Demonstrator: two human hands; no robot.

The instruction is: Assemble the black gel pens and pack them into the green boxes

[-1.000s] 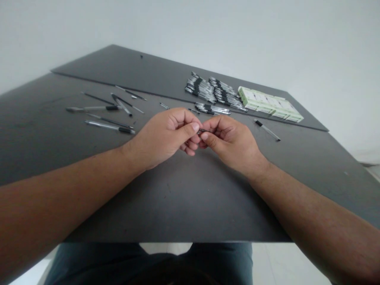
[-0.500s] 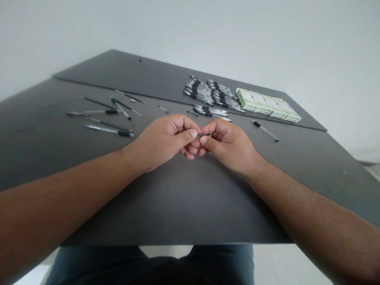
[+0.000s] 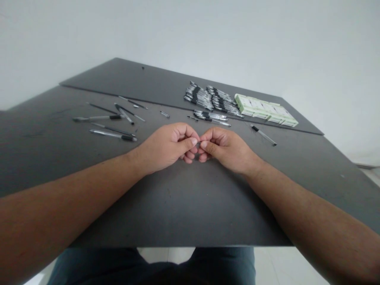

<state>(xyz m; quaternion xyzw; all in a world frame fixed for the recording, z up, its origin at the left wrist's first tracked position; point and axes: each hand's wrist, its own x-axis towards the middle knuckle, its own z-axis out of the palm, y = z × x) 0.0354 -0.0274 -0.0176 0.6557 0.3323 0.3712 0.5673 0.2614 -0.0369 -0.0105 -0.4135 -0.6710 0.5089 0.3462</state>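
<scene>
Thumb and fingers of my left hand [image 3: 173, 144] pinch one end of a small dark, shiny pen part [image 3: 198, 143]. My right hand [image 3: 224, 148] pinches its other end, so the fingertips of both hands almost meet. Most of the part is covered by my fingers, and only a short piece shows between them. Just beyond my hands, a small dark piece [image 3: 192, 118] lies near a row of clear pens with black grips [image 3: 209, 116]. A short clear piece [image 3: 164, 114] rests farther left.
Loose pens and thin refills [image 3: 113, 128] lie scattered on the left of the grey table [image 3: 184, 213]. Bundled pens [image 3: 197, 95] are heaped at the back beside green-and-white boxes [image 3: 265, 110]. A single pen [image 3: 263, 135] lies at the right.
My fingertips have closed in around the pen part, hiding its dark pointed end, which showed before. The view has tilted slightly, so everything sits a little lower.
</scene>
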